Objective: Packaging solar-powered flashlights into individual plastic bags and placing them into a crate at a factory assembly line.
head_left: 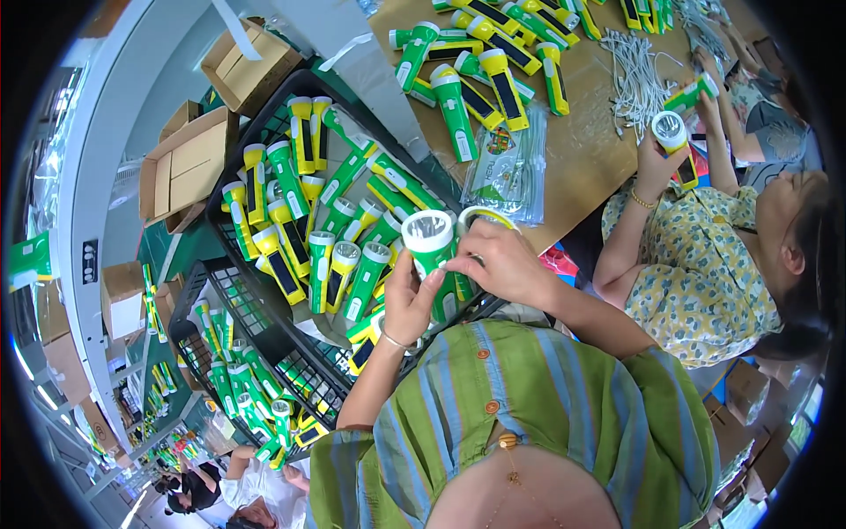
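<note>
In the head view, the left hand [407, 300] is closed around the body of a green flashlight [432, 256], which stands upright over the near edge of the black crate [264, 115] (its silver reflector faces up). The right hand [498, 260] touches the flashlight's side with bent fingers; how firmly it grips, I cannot tell. The crate is full of green and yellow flashlights [300, 220]. More lie on the brown table [582, 150], where a co-worker's hand [656, 163] holds another flashlight [671, 137].
</note>
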`<state>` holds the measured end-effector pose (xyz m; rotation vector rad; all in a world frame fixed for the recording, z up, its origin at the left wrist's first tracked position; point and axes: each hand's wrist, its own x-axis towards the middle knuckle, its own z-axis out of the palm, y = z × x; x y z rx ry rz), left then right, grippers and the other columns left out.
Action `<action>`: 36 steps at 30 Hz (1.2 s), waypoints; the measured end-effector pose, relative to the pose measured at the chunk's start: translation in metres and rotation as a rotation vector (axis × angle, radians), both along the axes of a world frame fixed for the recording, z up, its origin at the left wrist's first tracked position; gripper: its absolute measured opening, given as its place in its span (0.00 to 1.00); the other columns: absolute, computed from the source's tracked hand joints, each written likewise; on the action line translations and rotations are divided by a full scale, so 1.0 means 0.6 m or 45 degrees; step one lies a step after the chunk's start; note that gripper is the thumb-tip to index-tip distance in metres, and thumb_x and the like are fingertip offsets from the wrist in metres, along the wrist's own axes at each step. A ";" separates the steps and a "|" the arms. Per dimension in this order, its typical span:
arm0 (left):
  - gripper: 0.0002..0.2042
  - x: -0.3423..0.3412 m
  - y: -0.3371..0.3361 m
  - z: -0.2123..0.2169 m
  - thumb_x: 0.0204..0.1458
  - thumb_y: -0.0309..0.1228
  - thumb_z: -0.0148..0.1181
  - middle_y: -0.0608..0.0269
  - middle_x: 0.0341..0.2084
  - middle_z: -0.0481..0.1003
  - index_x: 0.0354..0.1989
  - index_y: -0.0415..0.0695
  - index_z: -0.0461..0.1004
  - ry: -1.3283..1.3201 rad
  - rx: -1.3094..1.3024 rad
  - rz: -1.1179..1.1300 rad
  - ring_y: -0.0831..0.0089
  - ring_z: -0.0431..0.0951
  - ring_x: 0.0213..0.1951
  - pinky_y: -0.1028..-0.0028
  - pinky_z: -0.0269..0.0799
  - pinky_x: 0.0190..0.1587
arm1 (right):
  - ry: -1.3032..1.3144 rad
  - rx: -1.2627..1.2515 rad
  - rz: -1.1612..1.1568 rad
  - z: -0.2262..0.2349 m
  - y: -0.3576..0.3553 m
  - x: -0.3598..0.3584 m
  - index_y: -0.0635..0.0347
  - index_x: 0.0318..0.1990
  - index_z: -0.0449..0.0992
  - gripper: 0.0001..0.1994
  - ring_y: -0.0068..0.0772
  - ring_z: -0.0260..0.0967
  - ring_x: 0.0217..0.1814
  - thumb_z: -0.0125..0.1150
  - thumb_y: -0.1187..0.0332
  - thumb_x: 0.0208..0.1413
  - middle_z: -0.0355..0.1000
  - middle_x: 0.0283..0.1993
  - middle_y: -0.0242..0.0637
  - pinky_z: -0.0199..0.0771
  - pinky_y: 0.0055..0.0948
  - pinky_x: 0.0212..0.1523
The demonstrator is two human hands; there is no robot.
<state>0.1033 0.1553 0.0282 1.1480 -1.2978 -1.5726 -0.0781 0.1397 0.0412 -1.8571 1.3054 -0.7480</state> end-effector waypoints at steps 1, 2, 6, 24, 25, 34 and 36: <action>0.23 0.002 0.003 0.011 0.51 0.25 0.53 0.60 0.43 0.68 0.55 0.35 0.57 -0.070 0.009 -0.004 0.76 0.68 0.43 0.78 0.64 0.44 | 0.057 0.034 -0.025 0.006 -0.004 -0.003 0.64 0.27 0.74 0.12 0.44 0.65 0.30 0.64 0.63 0.44 0.65 0.27 0.44 0.65 0.37 0.30; 0.23 0.003 0.002 0.012 0.51 0.25 0.53 0.60 0.43 0.68 0.55 0.35 0.57 -0.070 0.010 -0.010 0.76 0.68 0.43 0.78 0.64 0.44 | 0.057 0.036 -0.031 0.008 -0.006 -0.003 0.64 0.27 0.74 0.12 0.44 0.65 0.30 0.64 0.63 0.44 0.65 0.27 0.44 0.65 0.37 0.30; 0.24 0.001 -0.008 0.013 0.46 0.25 0.60 0.61 0.41 0.69 0.52 0.35 0.61 -0.014 -0.047 0.006 0.78 0.68 0.41 0.78 0.66 0.41 | 0.103 0.057 0.009 0.002 -0.009 -0.005 0.64 0.28 0.75 0.12 0.46 0.67 0.32 0.64 0.64 0.42 0.67 0.29 0.45 0.66 0.37 0.32; 0.23 -0.154 -0.214 0.045 0.32 0.26 0.60 0.50 0.31 0.73 0.41 0.36 0.65 -0.560 -0.374 -0.398 0.62 0.75 0.34 0.69 0.69 0.38 | -0.850 1.047 0.089 -0.022 -0.082 -0.190 0.57 0.38 0.73 0.09 0.14 0.62 0.19 0.52 0.63 0.56 0.67 0.23 0.26 0.63 0.15 0.21; 0.23 -0.170 -0.227 0.048 0.32 0.28 0.60 0.48 0.31 0.73 0.40 0.36 0.65 -0.639 -0.426 -0.430 0.58 0.75 0.34 0.67 0.69 0.38 | -0.950 1.019 0.097 -0.033 -0.093 -0.201 0.57 0.35 0.74 0.08 0.14 0.63 0.21 0.53 0.63 0.56 0.67 0.22 0.25 0.64 0.15 0.22; 0.19 -0.259 -0.437 -0.146 0.32 0.34 0.63 0.47 0.30 0.75 0.33 0.36 0.72 -0.632 0.071 0.251 0.53 0.76 0.33 0.63 0.71 0.36 | -0.443 0.380 -0.301 -0.091 -0.137 -0.184 0.64 0.30 0.73 0.05 0.14 0.63 0.22 0.57 0.72 0.52 0.68 0.24 0.25 0.64 0.16 0.22; 0.17 -0.260 -0.455 -0.159 0.34 0.35 0.63 0.48 0.30 0.75 0.32 0.36 0.72 -0.841 -0.296 0.270 0.53 0.76 0.33 0.61 0.71 0.36 | -0.437 0.454 -0.333 -0.102 -0.126 -0.184 0.64 0.29 0.73 0.05 0.14 0.63 0.22 0.57 0.72 0.52 0.68 0.24 0.25 0.63 0.16 0.21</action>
